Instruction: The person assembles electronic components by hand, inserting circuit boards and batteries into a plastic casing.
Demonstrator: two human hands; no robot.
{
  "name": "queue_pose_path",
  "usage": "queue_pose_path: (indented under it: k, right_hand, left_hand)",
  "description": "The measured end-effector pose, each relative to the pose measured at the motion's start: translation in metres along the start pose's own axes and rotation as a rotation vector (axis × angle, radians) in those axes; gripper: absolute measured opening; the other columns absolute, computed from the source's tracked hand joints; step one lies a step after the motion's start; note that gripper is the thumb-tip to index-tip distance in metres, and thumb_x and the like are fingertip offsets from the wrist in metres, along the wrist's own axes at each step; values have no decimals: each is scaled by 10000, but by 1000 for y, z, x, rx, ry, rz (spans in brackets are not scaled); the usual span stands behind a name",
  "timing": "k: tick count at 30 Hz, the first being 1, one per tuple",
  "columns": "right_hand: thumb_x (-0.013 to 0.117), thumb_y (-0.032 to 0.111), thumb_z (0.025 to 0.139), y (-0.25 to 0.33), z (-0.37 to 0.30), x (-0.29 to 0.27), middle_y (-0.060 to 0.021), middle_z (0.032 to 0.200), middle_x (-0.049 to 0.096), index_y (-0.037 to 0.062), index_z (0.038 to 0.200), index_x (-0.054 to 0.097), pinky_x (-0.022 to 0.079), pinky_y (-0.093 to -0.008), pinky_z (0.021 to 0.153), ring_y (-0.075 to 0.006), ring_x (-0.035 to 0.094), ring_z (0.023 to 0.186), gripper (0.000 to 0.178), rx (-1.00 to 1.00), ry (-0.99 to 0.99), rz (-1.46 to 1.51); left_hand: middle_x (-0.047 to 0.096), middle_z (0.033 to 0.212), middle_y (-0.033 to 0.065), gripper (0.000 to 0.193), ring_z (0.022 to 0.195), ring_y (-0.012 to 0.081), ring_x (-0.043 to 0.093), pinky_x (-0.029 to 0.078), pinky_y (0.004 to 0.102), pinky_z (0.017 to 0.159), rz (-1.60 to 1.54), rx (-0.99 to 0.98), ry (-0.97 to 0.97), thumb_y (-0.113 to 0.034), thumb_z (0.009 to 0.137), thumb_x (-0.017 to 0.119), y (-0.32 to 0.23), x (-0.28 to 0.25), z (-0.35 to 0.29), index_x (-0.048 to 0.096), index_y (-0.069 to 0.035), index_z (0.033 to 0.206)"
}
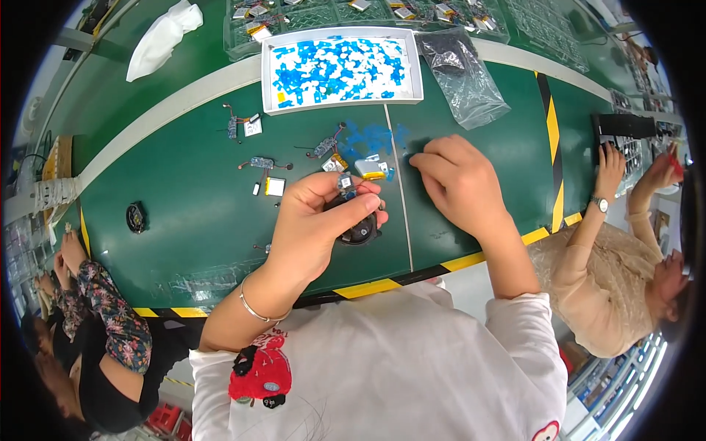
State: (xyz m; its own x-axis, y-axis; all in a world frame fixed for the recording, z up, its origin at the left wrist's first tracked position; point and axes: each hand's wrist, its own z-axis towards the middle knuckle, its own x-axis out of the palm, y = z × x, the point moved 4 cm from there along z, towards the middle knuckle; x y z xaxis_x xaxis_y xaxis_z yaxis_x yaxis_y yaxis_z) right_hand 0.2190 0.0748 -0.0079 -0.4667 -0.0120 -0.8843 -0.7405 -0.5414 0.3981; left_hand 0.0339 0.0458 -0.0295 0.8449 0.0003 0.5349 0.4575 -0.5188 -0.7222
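Observation:
My left hand is closed around a round black plastic housing, thumb across its top. A small circuit board with wires shows between the thumb and fingers. Just beyond the fingertips lies a silver battery pack with a yellow edge, its wires running toward the housing. To the right, my right hand is low over the table, its fingers curled together; whatever the fingertips hold, if anything, is hidden. Thin blue film pieces are scattered on the table to the left of that hand.
A white box of blue and white pieces stands ahead, beside a clear plastic bag. Circuit boards with batteries lie to the left, near another black housing. Clear trays sit behind. People work on both sides.

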Motion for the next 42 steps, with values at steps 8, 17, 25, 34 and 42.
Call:
queue_pose_path:
  k: [8,17,25,34,42]
  right_hand:
    - [672,-70,687,32,4,-21,-110,789,640,4,843,652,482,-305,604,-234,616,682,173,40,-283,248]
    - [716,-62,665,57,10,-7,-100,767,643,-27,825,633,482,-263,601,-176,621,657,183,16,-289,452]
    - [708,-50,653,52,11,-18,-82,775,622,12,795,636,478,-262,576,-189,604,671,171,73,-308,444]
    - [705,-60,638,70,13,-18,-97,808,610,13,810,630,475,-295,557,-224,590,668,201,-42,-413,238]
    - [698,-73,651,74,12,-16,-110,809,611,2,804,627,478,-296,554,-229,594,663,184,-10,-439,212]
  left_hand:
    - [651,869,73,108,721,160,646,550,300,638,-127,-55,-13,-45,815,669,-1,-6,1,635,7,904]
    - [667,920,51,145,829,88,610,454,185,619,-101,0,63,-62,820,655,-7,-8,1,656,-11,955]
    - [525,1259,158,419,1079,255,581,571,412,792,-37,-77,185,23,866,466,-26,7,-8,438,13,1284]
    - [550,1204,138,426,1049,207,595,550,396,845,-108,33,221,-83,915,447,-18,15,-20,393,51,1316]
    - [505,1259,103,428,1122,166,523,504,341,914,-148,84,293,-54,942,446,-15,17,-24,355,27,1352]
